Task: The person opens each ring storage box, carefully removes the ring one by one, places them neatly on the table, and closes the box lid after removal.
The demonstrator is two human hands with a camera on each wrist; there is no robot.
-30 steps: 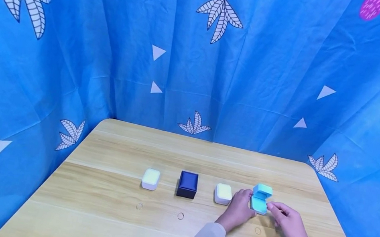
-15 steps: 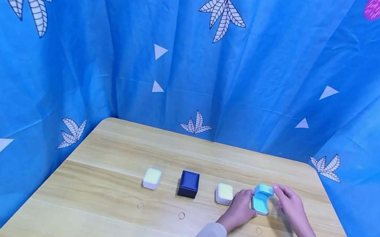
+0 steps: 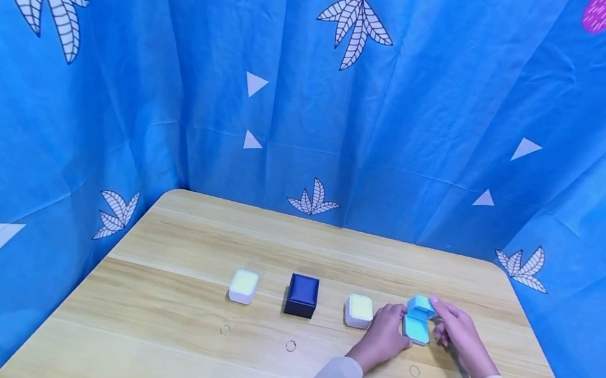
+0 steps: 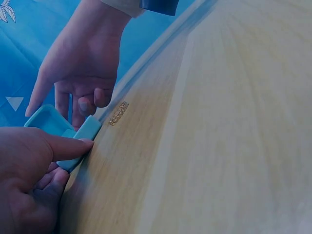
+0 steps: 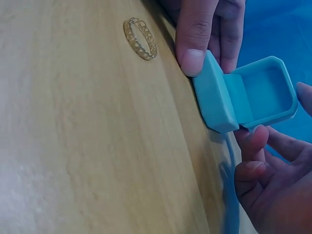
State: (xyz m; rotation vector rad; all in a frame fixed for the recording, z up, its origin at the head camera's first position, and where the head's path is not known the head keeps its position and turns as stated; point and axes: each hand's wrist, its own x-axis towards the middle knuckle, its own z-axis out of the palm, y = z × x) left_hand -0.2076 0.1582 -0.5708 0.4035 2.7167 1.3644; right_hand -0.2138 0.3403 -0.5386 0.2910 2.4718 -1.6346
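A turquoise ring box (image 3: 415,329) stands on the table with its lid raised. My left hand (image 3: 383,337) holds its base from the left; in the left wrist view the thumb and fingers (image 4: 73,146) lie on either side of the base. At the box's right, my right hand (image 3: 456,330) touches the raised lid (image 5: 270,90) with one extended fingertip. Its other fingers (image 5: 258,141) are bent near the hinge side, apparently without gripping anything. A gold-coloured patterned ring (image 5: 140,39) lies on the wood in front of the box.
A white box (image 3: 359,311) sits just left of my left hand. Farther left stand a dark blue box (image 3: 302,295) and another white box (image 3: 243,286). Two rings, one silvery (image 3: 290,346) and one thin (image 3: 225,330), lie before them. A blue curtain (image 3: 313,119) surrounds the wooden table (image 3: 168,364).
My right hand has moved from the front right of the box's base up and back to the lid. The left hand keeps its hold, and the rings stay where they were.
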